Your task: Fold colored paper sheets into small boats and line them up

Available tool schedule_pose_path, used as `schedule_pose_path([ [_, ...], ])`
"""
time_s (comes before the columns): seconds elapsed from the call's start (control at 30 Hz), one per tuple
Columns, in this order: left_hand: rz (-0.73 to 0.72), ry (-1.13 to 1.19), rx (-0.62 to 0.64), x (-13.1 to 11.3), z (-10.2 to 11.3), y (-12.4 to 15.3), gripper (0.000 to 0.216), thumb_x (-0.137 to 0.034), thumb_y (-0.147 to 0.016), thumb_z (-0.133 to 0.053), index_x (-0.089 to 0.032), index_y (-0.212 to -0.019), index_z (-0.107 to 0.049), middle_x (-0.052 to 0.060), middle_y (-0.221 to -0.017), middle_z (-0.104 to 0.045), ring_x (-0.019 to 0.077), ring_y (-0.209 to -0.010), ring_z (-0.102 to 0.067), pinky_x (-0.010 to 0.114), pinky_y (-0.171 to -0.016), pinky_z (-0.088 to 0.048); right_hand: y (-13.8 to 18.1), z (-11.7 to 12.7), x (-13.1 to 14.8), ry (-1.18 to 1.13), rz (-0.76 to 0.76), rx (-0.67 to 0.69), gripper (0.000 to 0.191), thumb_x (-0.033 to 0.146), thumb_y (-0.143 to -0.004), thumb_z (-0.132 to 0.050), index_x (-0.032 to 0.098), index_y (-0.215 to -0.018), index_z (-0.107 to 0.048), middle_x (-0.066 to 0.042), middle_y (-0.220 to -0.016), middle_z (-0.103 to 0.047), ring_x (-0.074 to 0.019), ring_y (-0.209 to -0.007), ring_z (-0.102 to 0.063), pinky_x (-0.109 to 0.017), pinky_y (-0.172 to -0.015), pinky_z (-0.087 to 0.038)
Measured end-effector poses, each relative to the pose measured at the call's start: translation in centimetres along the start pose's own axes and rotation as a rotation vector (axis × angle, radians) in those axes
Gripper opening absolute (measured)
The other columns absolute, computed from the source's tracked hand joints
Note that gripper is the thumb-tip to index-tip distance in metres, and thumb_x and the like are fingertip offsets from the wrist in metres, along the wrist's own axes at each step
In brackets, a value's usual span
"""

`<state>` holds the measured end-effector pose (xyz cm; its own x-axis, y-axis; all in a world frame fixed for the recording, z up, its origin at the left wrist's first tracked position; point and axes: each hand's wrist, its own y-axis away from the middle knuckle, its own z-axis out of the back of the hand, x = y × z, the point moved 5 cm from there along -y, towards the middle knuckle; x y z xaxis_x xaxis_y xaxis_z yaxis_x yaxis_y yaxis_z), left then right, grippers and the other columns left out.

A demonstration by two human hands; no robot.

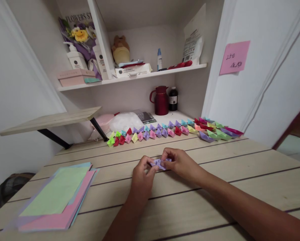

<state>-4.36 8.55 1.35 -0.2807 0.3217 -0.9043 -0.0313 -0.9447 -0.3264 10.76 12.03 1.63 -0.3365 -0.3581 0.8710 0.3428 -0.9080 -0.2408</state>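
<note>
A small lilac folded paper boat (pixel 159 164) is held just above the middle of the wooden table (pixel 190 207). My left hand (pixel 143 174) pinches its left end between thumb and fingers. At its right end, my right hand (pixel 178 162) grips the paper, with the fingertips pressed at the inner folds. Part of the boat is covered by the fingers. Beyond the hands stand rows of small folded paper boats (pixel 158 133) in many colours. Larger paper boats (pixel 223 134) are grouped at the right end of the rows.
Coloured paper sheets (pixel 57 190) lie stacked at the left, green on top. Behind them is a raised wooden stand (pixel 52 120) on black legs. A dark red jug (pixel 161 102), a dark bottle (pixel 173 99) and a white plastic bag (pixel 127 121) stand at the back, under a loaded shelf (pixel 155 73).
</note>
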Motion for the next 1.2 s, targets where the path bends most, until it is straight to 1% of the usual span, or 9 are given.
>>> schedule_pose_path([
  [0.1, -0.06, -0.13, 0.036, -0.5, -0.2, 0.2, 0.011, -0.015, -0.075, -0.06, -0.021, -0.079, -0.053, -0.002, -0.078, -0.06, 0.0156, -0.077, -0.059, 0.027, -0.074, -0.045, 0.1, 0.1, 0.1, 0.025, -0.011, -0.002, 0.004, 0.021, -0.071, -0.061, 0.018, -0.073, -0.059, 0.004, -0.064, -0.058, -0.0114, -0.059, -0.049, -0.021, -0.053, -0.035],
  [0.23, -0.218, -0.428, 0.059, -1.8, -0.5, 0.5, 0.018, -0.007, -0.071, -0.065, -0.022, -0.076, -0.055, -0.002, -0.086, -0.061, 0.0171, -0.089, -0.057, 0.031, -0.084, -0.041, 0.2, 0.1, 0.3, 0.06, -0.023, 0.002, 0.004, 0.022, -0.073, -0.06, 0.018, -0.073, -0.059, 0.003, -0.065, -0.059, -0.0118, -0.059, -0.05, -0.021, -0.054, -0.036],
  [0.33, -0.251, -0.56, 0.076, -2.1, -0.8, 0.6, 0.019, -0.007, -0.073, -0.066, -0.023, -0.081, -0.059, 0.0, -0.094, -0.063, 0.0186, -0.098, -0.056, 0.036, -0.093, -0.038, 0.1, 0.0, 0.2, 0.044, -0.042, 0.028, 0.009, 0.027, -0.074, -0.061, 0.018, -0.074, -0.06, 0.002, -0.067, -0.061, -0.0124, -0.061, -0.051, -0.022, -0.055, -0.037],
  [0.63, -0.315, -0.633, 0.161, -1.7, -0.4, 0.3, 0.027, -0.01, -0.074, -0.069, -0.028, -0.094, -0.068, 0.001, -0.102, -0.065, 0.022, -0.105, -0.057, 0.042, -0.102, -0.035, 0.0, 0.2, -0.1, 0.123, -0.04, 0.07, 0.008, 0.025, -0.074, -0.061, 0.018, -0.073, -0.061, 0.002, -0.064, -0.06, -0.0129, -0.06, -0.051, -0.022, -0.055, -0.035],
  [0.83, -0.36, -0.681, 0.188, -1.4, -0.5, 0.1, 0.012, -0.014, -0.082, -0.063, -0.025, -0.081, -0.066, -0.002, -0.09, -0.069, 0.0174, -0.096, -0.062, 0.044, -0.107, -0.025, 0.2, 0.2, 0.4, 0.252, -0.014, 0.08, 0.005, 0.022, -0.074, -0.06, 0.019, -0.074, -0.064, 0.0, -0.065, -0.064, -0.0136, -0.059, -0.053, -0.023, -0.054, -0.035],
  [0.93, -0.318, -0.654, 0.154, -1.4, -0.5, 0.0, 0.012, -0.014, -0.082, -0.061, -0.023, -0.074, -0.063, -0.002, -0.084, -0.07, 0.0166, -0.089, -0.063, 0.044, -0.106, -0.025, 0.3, 0.0, 0.6, 0.281, 0.03, 0.099, 0.007, 0.022, -0.073, -0.061, 0.019, -0.075, -0.066, 0.0, -0.065, -0.065, -0.0133, -0.058, -0.053, -0.023, -0.054, -0.035],
  [1.03, -0.238, -0.52, 0.091, -1.2, -0.3, -0.1, 0.012, -0.013, -0.078, -0.062, -0.022, -0.07, -0.062, -0.002, -0.08, -0.07, 0.0171, -0.084, -0.063, 0.042, -0.103, -0.03, 0.2, -0.1, 0.7, 0.277, 0.053, 0.098, 0.008, 0.023, -0.073, -0.061, 0.019, -0.076, -0.067, 0.001, -0.065, -0.064, -0.0129, -0.058, -0.052, -0.023, -0.054, -0.035],
  [1.13, -0.112, -0.313, -0.014, -0.5, 0.2, -0.3, 0.009, -0.015, -0.073, -0.063, -0.021, -0.068, -0.061, -0.001, -0.076, -0.069, 0.018, -0.079, -0.063, 0.036, -0.089, -0.042, 0.2, -0.1, 0.6, 0.189, 0.026, 0.138, 0.012, 0.027, -0.077, -0.058, 0.018, -0.073, -0.065, 0.002, -0.063, -0.059, -0.0119, -0.056, -0.048, -0.023, -0.053, -0.032],
  [1.2, -0.023, -0.186, -0.061, 0.0, 0.4, -0.3, 0.006, -0.017, -0.072, -0.062, -0.02, -0.067, -0.06, 0.001, -0.074, -0.068, 0.0183, -0.076, -0.063, 0.031, -0.077, -0.046, 0.2, 0.0, 0.8, 0.136, 0.012, 0.168, 0.025, 0.033, -0.083, -0.052, 0.017, -0.065, -0.059, 0.003, -0.057, -0.051, -0.011, -0.054, -0.041, -0.023, -0.051, -0.029],
])
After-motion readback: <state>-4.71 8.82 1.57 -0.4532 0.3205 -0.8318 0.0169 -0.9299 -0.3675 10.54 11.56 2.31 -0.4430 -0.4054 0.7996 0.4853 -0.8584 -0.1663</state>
